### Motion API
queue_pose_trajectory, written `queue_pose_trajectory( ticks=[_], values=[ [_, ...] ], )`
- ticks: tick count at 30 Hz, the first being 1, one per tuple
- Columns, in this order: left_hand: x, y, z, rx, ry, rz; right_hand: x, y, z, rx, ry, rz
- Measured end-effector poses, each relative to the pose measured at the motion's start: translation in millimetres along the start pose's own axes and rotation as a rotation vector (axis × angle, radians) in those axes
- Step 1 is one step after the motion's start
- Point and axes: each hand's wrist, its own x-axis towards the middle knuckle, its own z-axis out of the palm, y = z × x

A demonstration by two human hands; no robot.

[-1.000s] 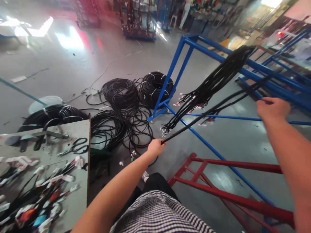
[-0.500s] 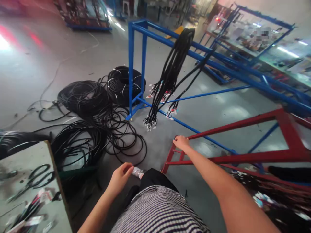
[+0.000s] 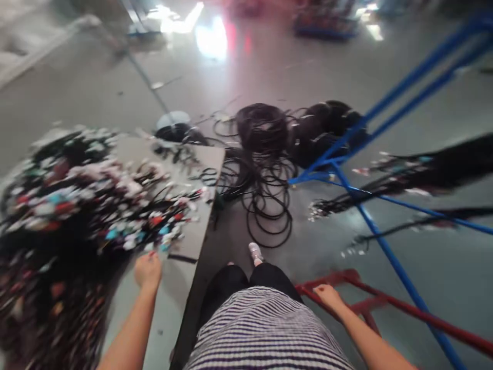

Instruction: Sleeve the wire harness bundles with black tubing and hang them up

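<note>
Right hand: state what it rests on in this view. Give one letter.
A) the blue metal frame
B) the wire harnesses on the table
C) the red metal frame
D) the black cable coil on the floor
C. The right hand lies on the red metal frame, its fingers over the bar.

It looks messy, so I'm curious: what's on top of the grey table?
The grey table holds a blurry heap of black cables with white and coloured ends. The heap covers the tabletop beneath, so whatever lies under it cannot be seen.
</note>
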Motion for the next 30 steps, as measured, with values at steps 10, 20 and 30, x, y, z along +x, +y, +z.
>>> queue_pose_trajectory(
  ticks=[10, 20, 30],
  values=[
    [-17, -163, -3.6, 0.076, 0.222, -0.309, 38, -148, 19, -0.029, -0.070, -0.359],
    [-18, -259, -48.0, 0.008, 0.242, -0.584, -19, -270, 59, -0.221, -0.165, -0.664],
    [95, -277, -128.0, 0.050, 0.261, -0.383, -40, -352, 60, -0.379, -0.282, -0.882]
  ],
)
